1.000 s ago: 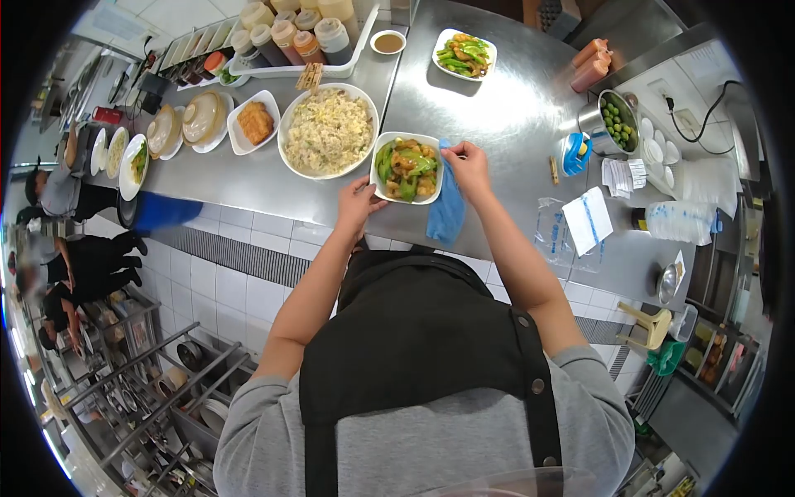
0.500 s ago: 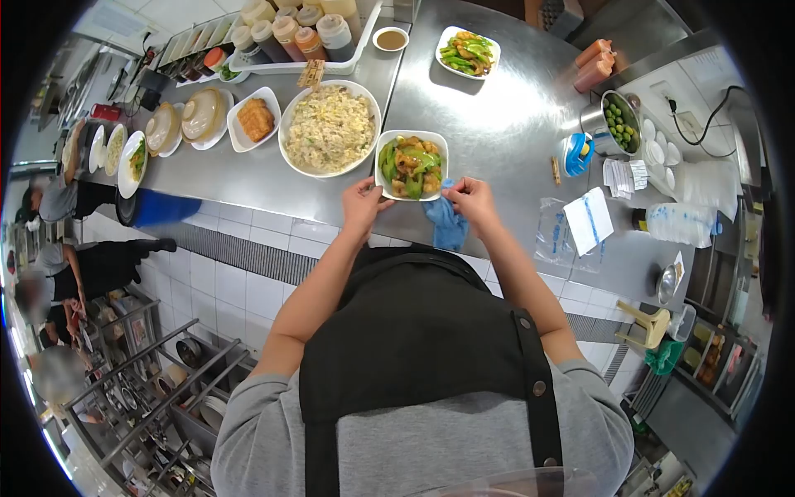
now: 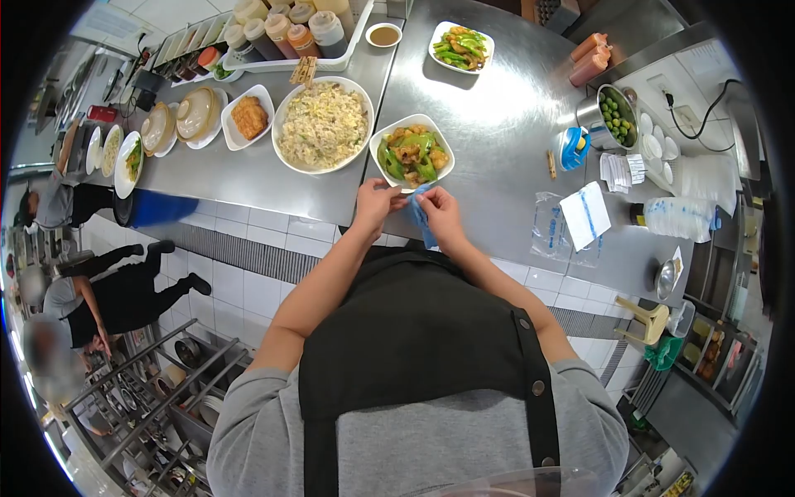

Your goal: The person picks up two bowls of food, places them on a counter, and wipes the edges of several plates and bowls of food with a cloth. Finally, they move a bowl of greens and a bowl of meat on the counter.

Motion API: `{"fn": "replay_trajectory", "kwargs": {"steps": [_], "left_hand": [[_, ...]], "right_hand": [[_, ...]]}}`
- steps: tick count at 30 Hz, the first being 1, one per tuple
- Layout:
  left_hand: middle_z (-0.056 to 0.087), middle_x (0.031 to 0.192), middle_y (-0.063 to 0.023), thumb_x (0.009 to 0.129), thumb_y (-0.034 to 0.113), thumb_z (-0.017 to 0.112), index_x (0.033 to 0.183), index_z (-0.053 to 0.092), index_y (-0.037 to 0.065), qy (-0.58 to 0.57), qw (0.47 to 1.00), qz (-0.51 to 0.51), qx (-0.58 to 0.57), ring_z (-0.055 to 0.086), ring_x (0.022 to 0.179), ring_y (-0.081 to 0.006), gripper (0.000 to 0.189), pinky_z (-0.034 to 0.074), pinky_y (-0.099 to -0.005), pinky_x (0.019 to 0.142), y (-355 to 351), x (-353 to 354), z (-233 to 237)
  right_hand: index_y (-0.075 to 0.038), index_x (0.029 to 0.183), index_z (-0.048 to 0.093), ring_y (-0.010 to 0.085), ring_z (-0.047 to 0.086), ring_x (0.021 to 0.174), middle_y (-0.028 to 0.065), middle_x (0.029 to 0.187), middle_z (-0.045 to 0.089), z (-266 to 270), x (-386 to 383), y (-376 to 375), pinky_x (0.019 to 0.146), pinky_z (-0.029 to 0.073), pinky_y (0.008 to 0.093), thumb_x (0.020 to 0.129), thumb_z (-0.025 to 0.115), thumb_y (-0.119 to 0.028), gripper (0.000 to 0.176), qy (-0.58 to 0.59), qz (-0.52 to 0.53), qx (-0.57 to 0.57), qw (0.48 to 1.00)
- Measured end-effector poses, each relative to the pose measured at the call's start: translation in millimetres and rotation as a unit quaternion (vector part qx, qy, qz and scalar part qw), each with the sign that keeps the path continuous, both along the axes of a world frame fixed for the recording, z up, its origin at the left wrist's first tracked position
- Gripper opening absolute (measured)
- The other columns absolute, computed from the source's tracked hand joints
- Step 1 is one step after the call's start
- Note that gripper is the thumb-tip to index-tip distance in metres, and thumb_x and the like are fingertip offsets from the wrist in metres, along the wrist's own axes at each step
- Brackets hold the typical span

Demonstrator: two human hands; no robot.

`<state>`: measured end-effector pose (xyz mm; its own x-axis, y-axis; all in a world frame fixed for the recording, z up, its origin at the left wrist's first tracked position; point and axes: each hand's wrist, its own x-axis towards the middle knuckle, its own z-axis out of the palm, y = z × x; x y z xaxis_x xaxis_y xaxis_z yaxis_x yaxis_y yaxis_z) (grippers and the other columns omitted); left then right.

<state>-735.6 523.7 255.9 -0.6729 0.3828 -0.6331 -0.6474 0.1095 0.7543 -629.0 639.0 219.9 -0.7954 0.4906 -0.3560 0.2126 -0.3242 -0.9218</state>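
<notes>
A white square bowl [image 3: 448,168] holds a stir-fry of green peppers and browned pieces [image 3: 411,155]. It sits on the steel counter in front of me, one corner turned towards me. At its near left rim, my left hand [image 3: 378,203] is closed with fingertips on the edge. My right hand [image 3: 440,214] pinches a blue cloth [image 3: 420,217] against the near rim; the cloth hangs below, partly hidden by the fingers. Just left of the bowl stands a large round bowl of fried rice [image 3: 321,124] with a wooden clip on its rim.
A second stir-fry dish [image 3: 461,48] and a sauce bowl [image 3: 384,35] are farther back. Left are a fried cutlet dish [image 3: 248,118], lidded pots [image 3: 197,116] and squeeze bottles [image 3: 290,37]. Right are a pot of green fruit [image 3: 611,118] and papers [image 3: 585,215]. Other people stand far left.
The square bowl has turned so a corner faces me. My right hand has moved left with the cloth, closer to my left hand. A person at far left has shifted.
</notes>
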Motion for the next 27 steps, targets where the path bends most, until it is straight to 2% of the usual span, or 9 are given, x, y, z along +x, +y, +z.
{"fn": "replay_trajectory", "kwargs": {"steps": [1, 2, 4, 7, 10, 20, 22, 24, 27], "left_hand": [[0.062, 0.079, -0.0087, 0.09, 0.012, 0.057, 0.104, 0.054, -0.006, -0.007, 0.998, -0.049, -0.024, 0.06, 0.064, -0.0144, 0.023, 0.049, -0.0233, 0.056, -0.1, -0.3, -1.4], [0.06, 0.075, -0.0055, 0.091, 0.016, 0.055, 0.101, 0.057, -0.004, -0.013, 0.994, -0.098, -0.049, 0.055, 0.059, -0.0116, 0.022, 0.044, -0.0219, 0.053, -1.5, -1.6, -4.5], [0.056, 0.069, -0.0007, 0.093, 0.022, 0.05, 0.094, 0.062, -0.002, -0.02, 0.988, -0.138, -0.062, 0.046, 0.052, -0.0081, 0.026, 0.036, -0.0208, 0.048, -1.4, -1.2, -11.0], [0.05, 0.064, 0.0032, 0.092, 0.023, 0.043, 0.091, 0.065, 0.002, -0.039, 0.99, -0.134, -0.034, 0.038, 0.048, -0.0068, 0.031, 0.03, -0.0228, 0.043, 9.6, 2.6, -22.7], [0.046, 0.06, 0.0044, 0.091, 0.023, 0.042, 0.082, 0.059, 0.004, -0.025, 0.986, -0.157, -0.056, 0.035, 0.045, -0.0057, 0.027, 0.024, -0.0226, 0.039, 27.5, -1.3, -31.1], [0.048, 0.057, -0.0012, 0.088, 0.023, 0.045, 0.074, 0.056, 0.003, 0.059, 0.943, -0.316, -0.083, 0.039, 0.042, -0.0104, 0.027, 0.029, -0.0301, 0.037, 168.4, -40.4, -37.2], [0.066, 0.08, -0.0238, 0.09, 0.032, 0.046, 0.086, 0.064, -0.005, 0.188, 0.936, -0.277, -0.113, 0.066, 0.071, -0.0371, 0.04, 0.051, -0.0471, 0.064, 223.4, -47.1, -85.1], [0.065, 0.097, -0.0292, 0.09, 0.032, 0.047, 0.093, 0.065, -0.006, 0.238, 0.917, -0.275, -0.167, 0.063, 0.097, -0.0418, 0.042, 0.048, -0.0485, 0.084, 259.6, -52.4, -61.2], [0.064, 0.098, -0.0304, 0.091, 0.032, 0.048, 0.094, 0.064, -0.008, 0.29, 0.901, -0.284, -0.155, 0.062, 0.1, -0.0424, 0.043, 0.047, -0.0496, 0.087, 297.2, -62.9, -53.1]], "right_hand": [[-0.005, 0.086, 0.058, 0.0121, 0.053, 0.065, 0.0006, 0.07, 0.054, 7.6, 3.7, 1.5, 0.062, 0.042, 0.0259, 0.086, 0.066, -0.006, 0.008, -0.024, 0.027, 0.046, 0.998], [-0.006, 0.086, 0.059, 0.0157, 0.054, 0.073, 0.0027, 0.076, 0.056, 12.8, 7.3, 2.9, 0.067, 0.042, 0.0293, 0.083, 0.067, -0.005, 0.009, -0.016, 0.044, 0.193, 0.98], [-0.007, 0.087, 0.061, 0.0228, 0.056, 0.088, 0.0068, 0.089, 0.059, 27.1, 13.6, 4.3, 0.077, 0.042, 0.0362, 0.076, 0.07, -0.005, 0.014, 0.003, 0.072, 0.471, 0.879], [-0.011, 0.088, 0.065, 0.0293, 0.049, 0.107, 0.0092, 0.109, 0.056, 68.5, 30.2, 3.4, 0.087, 0.036, 0.0439, 0.068, 0.071, -0.005, 0.021, -0.049, 0.184, 0.549, 0.814], [-0.015, 0.089, 0.067, 0.0275, 0.048, 0.109, 0.0069, 0.114, 0.054, 43.5, 47.7, 24.3, 0.086, 0.034, 0.0462, 0.066, 0.069, -0.006, 0.024, 0.006, 0.265, 0.531, 0.805], [-0.015, 0.097, 0.066, 0.0298, 0.051, 0.113, 0.008, 0.119, 0.058, 31.6, 92.0, 75.5, 0.097, 0.032, 0.045, 0.069, 0.063, 0.0, 0.031, -0.043, 0.066, 0.578, 0.812], [-0.014, 0.097, 0.066, 0.0298, 0.051, 0.114, 0.0081, 0.119, 0.058, 33.1, 89.7, 74.4, 0.098, 0.032, 0.0448, 0.07, 0.063, -0.001, 0.031, -0.036, 0.065, 0.573, 0.816], [-0.013, 0.098, 0.066, 0.0296, 0.05, 0.115, 0.0082, 0.12, 0.058, 33.3, 86.0, 74.3, 0.099, 0.032, 0.0444, 0.069, 0.063, -0.001, 0.031, -0.039, 0.055, 0.559, 0.827], [-0.013, 0.098, 0.066, 0.0292, 0.05, 0.116, 0.0081, 0.122, 0.057, 29.8, 81.3, 72.2, 0.1, 0.031, 0.0437, 0.069, 0.063, -0.001, 0.032, -0.047, 0.041, 0.546, 0.835]]}}
